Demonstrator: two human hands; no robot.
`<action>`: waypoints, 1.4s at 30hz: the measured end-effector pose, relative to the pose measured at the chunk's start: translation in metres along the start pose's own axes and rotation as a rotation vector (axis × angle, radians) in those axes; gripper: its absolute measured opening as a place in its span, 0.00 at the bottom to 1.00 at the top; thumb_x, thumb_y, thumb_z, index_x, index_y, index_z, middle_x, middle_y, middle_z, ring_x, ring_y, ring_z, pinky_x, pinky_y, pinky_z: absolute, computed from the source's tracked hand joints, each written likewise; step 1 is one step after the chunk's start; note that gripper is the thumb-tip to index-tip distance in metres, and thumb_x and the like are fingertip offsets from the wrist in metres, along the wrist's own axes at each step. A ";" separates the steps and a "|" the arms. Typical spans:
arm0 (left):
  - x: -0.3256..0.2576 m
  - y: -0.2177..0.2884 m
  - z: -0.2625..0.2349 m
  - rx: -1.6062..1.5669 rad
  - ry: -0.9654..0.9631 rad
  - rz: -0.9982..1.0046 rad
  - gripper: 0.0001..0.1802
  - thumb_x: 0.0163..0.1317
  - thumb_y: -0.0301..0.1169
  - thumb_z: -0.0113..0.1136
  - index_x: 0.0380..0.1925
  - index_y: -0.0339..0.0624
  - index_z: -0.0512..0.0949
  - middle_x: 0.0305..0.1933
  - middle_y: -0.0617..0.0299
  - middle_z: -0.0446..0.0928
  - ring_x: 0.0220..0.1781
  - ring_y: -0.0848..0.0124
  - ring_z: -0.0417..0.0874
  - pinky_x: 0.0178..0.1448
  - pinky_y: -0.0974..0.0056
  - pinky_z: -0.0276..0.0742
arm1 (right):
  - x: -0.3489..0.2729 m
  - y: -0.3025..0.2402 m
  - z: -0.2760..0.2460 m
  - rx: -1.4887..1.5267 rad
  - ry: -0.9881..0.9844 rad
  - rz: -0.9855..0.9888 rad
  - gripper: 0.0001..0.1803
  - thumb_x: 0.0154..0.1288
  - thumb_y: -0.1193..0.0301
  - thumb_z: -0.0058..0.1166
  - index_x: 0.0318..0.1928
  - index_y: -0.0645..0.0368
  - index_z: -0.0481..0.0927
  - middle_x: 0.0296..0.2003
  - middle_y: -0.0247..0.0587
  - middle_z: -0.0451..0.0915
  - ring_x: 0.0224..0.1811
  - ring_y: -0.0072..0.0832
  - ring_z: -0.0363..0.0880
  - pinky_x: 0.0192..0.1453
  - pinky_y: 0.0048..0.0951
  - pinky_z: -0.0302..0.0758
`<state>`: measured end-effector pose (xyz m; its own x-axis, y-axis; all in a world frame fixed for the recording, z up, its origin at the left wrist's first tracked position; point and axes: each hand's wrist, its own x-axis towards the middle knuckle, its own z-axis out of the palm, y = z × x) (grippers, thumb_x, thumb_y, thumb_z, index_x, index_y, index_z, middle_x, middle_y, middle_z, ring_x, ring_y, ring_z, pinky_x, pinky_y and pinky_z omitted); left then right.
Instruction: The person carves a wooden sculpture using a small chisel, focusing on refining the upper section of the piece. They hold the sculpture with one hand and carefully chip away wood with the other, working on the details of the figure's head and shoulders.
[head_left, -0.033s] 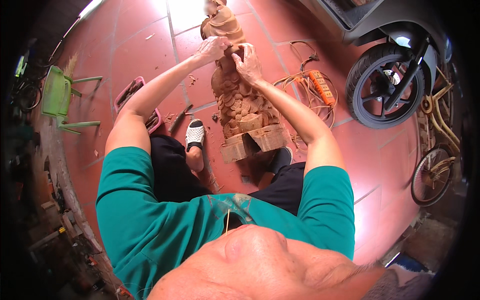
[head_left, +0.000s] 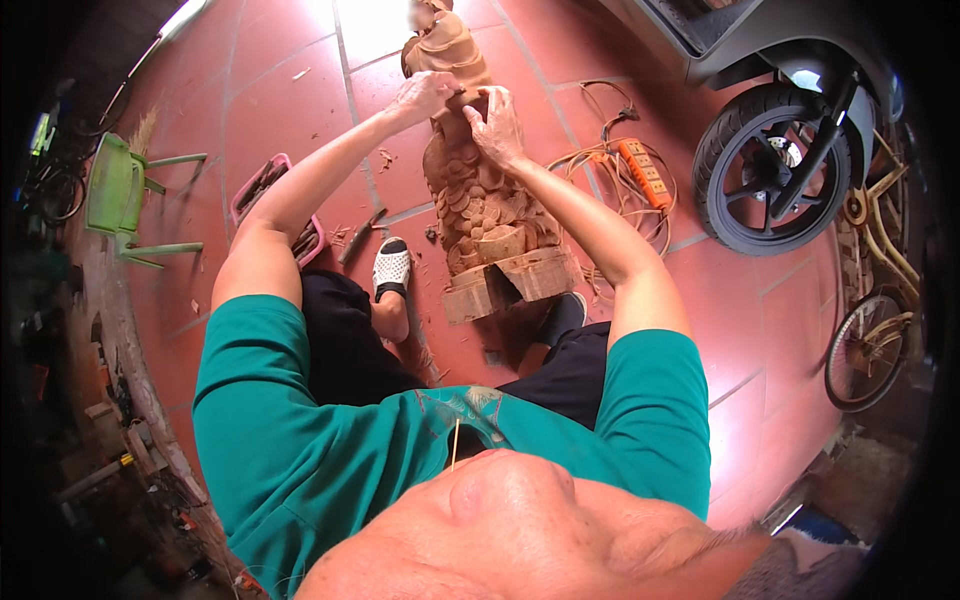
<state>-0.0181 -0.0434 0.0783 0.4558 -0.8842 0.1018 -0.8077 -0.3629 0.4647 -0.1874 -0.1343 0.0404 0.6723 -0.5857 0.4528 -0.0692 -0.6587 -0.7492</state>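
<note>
My left hand point(head_left: 428, 95) is up at the narrow middle of the statue point(head_left: 480, 190), its fingers curled close together at the carved wood; I cannot tell whether they pinch anything small there. My right hand point(head_left: 498, 130) rests against the other side at about the same height, thumb and fingers apart, laid on the surface instead of gripping round it. The statue stretches away from me, its notched base point(head_left: 520, 280) nearest, between my feet; whether it lies flat or is propped, I cannot tell. Close to its left is my white sandal point(head_left: 391, 268), and beyond that a chisel-like tool point(head_left: 361, 236) lies on the red tiles point(head_left: 760, 300) among scattered shavings point(head_left: 385, 158). Partly behind my left arm is a pink basket point(head_left: 319, 240) of long brown pieces, with a green chair point(head_left: 115, 185) farther left. To the statue's right, an orange power strip point(head_left: 643, 174) sits beside its looped cord point(head_left: 570, 160). Past that stand a scooter's front wheel point(head_left: 712, 165) and, at the far right, a bicycle wheel point(head_left: 833, 365).
</note>
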 end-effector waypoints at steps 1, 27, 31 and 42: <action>0.000 -0.002 0.000 0.001 0.008 0.004 0.11 0.66 0.31 0.58 0.46 0.49 0.84 0.41 0.52 0.86 0.44 0.58 0.88 0.50 0.54 0.81 | 0.000 0.001 0.000 -0.015 0.012 0.013 0.27 0.63 0.64 0.63 0.58 0.61 0.69 0.56 0.55 0.70 0.59 0.50 0.72 0.63 0.45 0.71; 0.013 -0.019 -0.006 0.191 0.127 0.241 0.13 0.66 0.25 0.51 0.45 0.44 0.83 0.43 0.52 0.85 0.44 0.52 0.87 0.45 0.52 0.82 | 0.005 -0.001 0.002 -0.019 -0.036 0.009 0.28 0.65 0.62 0.62 0.59 0.63 0.68 0.57 0.56 0.68 0.62 0.52 0.69 0.66 0.46 0.70; 0.012 -0.008 -0.006 0.300 0.057 0.195 0.13 0.66 0.27 0.53 0.46 0.46 0.84 0.44 0.54 0.86 0.45 0.53 0.87 0.46 0.53 0.82 | 0.005 0.001 0.000 -0.035 -0.036 0.003 0.29 0.65 0.62 0.61 0.59 0.63 0.68 0.57 0.56 0.68 0.62 0.52 0.69 0.66 0.46 0.69; 0.018 -0.015 -0.011 0.251 0.150 0.298 0.13 0.72 0.34 0.51 0.48 0.50 0.84 0.46 0.58 0.87 0.44 0.57 0.88 0.48 0.55 0.83 | 0.006 0.000 0.002 -0.037 -0.043 0.015 0.28 0.65 0.61 0.61 0.60 0.60 0.68 0.59 0.56 0.67 0.60 0.53 0.72 0.63 0.49 0.72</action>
<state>0.0064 -0.0510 0.0826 0.2228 -0.9155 0.3350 -0.9701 -0.1744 0.1686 -0.1822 -0.1368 0.0417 0.7019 -0.5755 0.4197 -0.1063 -0.6673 -0.7372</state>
